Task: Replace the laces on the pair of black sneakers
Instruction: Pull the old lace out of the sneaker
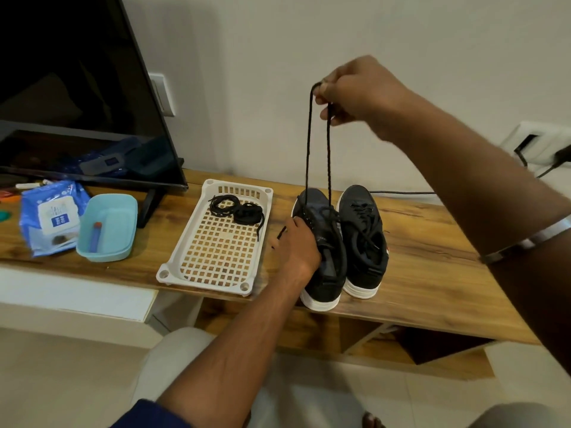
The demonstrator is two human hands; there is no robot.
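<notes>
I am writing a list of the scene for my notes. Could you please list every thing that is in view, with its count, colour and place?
sneakers: 2, black with white soles, side by side on the wooden shelf
old lace: 1, black, pulled up in two strands from the left-side sneaker
spare laces: 2 coils, black, far end of the tray
tray: 1, white, perforated, left of the sneakers
small tub: 1, light blue, left of the tray, a blue tube inside
wipes pack: 1, blue and white, far left
TV: 1, black, rear left
wooden shelf: 1, brown
left hand: grips the left-side sneaker
right hand: raised, pinches the lace
</notes>
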